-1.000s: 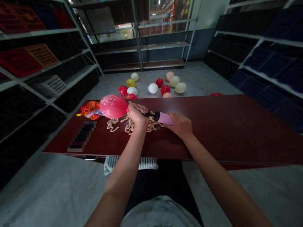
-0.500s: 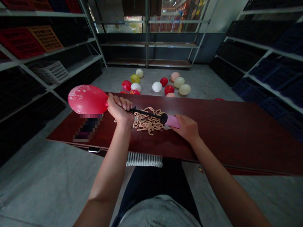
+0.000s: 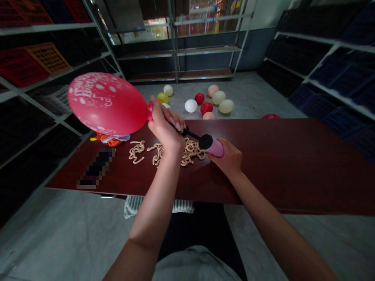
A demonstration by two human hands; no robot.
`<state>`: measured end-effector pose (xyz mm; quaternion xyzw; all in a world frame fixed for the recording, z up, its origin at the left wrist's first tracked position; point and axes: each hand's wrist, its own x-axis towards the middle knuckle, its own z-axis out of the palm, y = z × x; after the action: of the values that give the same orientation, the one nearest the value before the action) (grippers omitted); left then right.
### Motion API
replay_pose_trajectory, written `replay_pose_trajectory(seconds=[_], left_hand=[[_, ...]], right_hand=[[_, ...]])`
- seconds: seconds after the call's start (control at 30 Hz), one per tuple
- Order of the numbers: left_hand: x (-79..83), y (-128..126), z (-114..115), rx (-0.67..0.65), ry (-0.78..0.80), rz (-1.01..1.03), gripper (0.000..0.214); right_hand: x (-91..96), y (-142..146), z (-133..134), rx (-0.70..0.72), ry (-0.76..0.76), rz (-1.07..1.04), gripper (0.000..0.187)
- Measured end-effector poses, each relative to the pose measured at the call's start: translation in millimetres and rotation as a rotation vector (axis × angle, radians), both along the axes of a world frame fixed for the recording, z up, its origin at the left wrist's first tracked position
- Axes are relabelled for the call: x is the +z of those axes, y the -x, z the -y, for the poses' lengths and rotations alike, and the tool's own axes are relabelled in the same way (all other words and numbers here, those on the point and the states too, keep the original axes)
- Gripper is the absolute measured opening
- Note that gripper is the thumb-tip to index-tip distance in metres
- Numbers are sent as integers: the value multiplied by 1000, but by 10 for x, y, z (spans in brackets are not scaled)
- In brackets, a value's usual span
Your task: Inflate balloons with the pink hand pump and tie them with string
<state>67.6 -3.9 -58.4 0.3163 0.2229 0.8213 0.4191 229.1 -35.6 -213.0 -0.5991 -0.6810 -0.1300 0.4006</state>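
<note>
A swollen red balloon [image 3: 107, 103] with white printing juts out to the left of my left hand [image 3: 166, 123]. The fingers of that hand are closed around the balloon's neck and the black end of a hand pump, hiding where they join. My right hand [image 3: 228, 156] grips the pump's pink barrel [image 3: 215, 147]. Between my hands a short stretch of the pump's black rod [image 3: 193, 135] shows. Beneath them lies a pile of beige twisted balloons or cords [image 3: 191, 152], with a smaller bunch [image 3: 137, 151] to the left; their exact kind I cannot tell.
The dark red table [image 3: 278, 164] spans the front. On its left lie a blurred-out phone-like object [image 3: 98, 168] and several limp coloured balloons [image 3: 113, 139]. Inflated balloons, including a white one [image 3: 191, 105], rest on the floor beyond. Shelves with crates [image 3: 48, 57] stand around.
The red balloon has grown larger. My left hand has moved right and up, closer to my right hand, so less of the black rod shows. The view has shifted slightly.
</note>
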Motion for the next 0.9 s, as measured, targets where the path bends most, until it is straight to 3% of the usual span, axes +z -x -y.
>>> replay_pose_trajectory(seconds=[0.17,0.3,0.6,0.73,0.9], left_hand=[[-352,-459,-96,-68,38,-22,56],[-528,-544,-142,-148,49,42,53],[-647,73,-222,-537,232,91,61],[-626,384,-197,-536,242,124,63],[-486,799,-174,-460,232,120,62]], right_hand=[[19,3,-9,-38,-25,-23,49],[45,-3,-6,-70,-3,-8,49],[50,158,47,-8,91,168,41],[47,238,77,42,93,221,40],[39,248,88,88,60,272,40]])
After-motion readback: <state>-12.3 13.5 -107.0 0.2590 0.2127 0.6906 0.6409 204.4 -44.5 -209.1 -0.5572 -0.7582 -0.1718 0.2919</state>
